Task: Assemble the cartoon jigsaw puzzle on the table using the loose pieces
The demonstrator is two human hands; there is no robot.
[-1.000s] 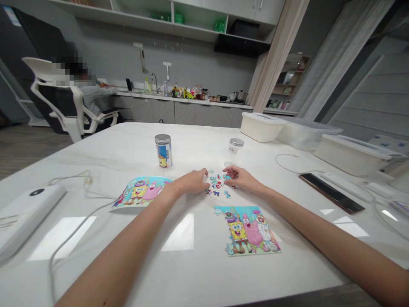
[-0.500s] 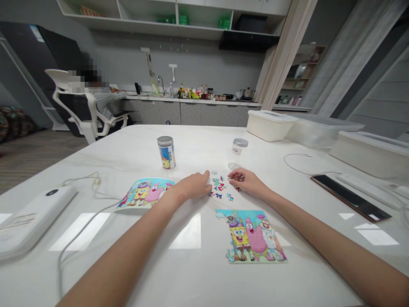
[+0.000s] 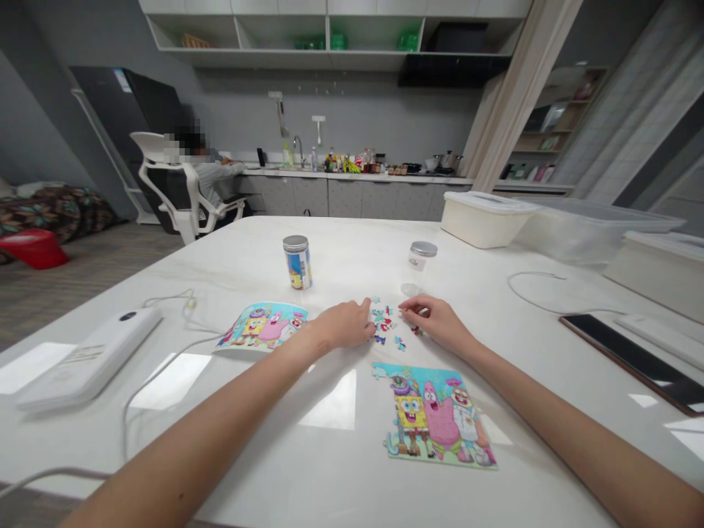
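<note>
Loose jigsaw puzzle pieces (image 3: 385,323) lie in a small cluster between my hands. At the cluster's left edge is my left hand (image 3: 349,324), its index finger and thumb apart and nothing visible between them. My right hand (image 3: 434,319) is at the right edge, fingertips drawn together in a pinch; whatever they may hold is too small to make out. Closer to me lies a partly assembled puzzle (image 3: 440,418) of cartoon figures, with an uneven left edge. A curved picture sheet (image 3: 264,323) with the same figures lies left, partly behind my left forearm.
Behind the pieces stand a labelled jar (image 3: 298,264) and a clear jar (image 3: 421,268) with metal lids. A white device (image 3: 93,356) and cable are at left, a dark phone-like slab (image 3: 632,359) at right. Plastic bins (image 3: 487,220) line the back right. A person (image 3: 212,176) sits beyond.
The camera view has shifted, so the scene sits slightly further right. Both hands stay at the pieces with only slight finger movement. The assembled puzzle and jars have stayed put on the table.
</note>
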